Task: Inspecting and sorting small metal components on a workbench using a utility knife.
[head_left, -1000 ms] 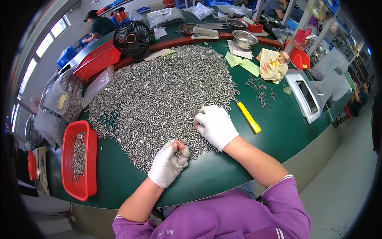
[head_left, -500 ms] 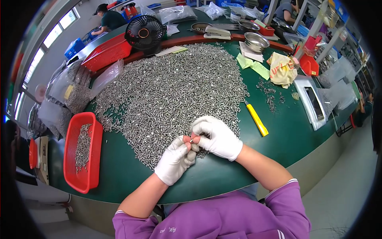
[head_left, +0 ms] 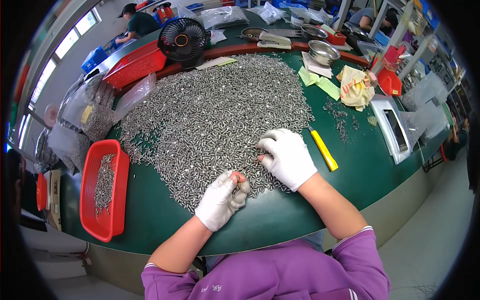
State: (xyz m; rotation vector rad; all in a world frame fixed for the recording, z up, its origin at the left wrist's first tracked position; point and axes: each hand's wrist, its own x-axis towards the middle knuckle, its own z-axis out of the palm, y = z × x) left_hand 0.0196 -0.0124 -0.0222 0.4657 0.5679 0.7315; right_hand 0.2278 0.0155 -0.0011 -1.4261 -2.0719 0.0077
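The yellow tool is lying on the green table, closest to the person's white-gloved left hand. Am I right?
Not quite: the yellow tool is lying on the green table, but closest to the person's white-gloved right hand, not the left. The head view shows it.

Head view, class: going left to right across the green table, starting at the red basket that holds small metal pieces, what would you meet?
Red basket → gloved left hand → gloved right hand → yellow-handled tool → crumpled cream bundle → flat white-edged packet.
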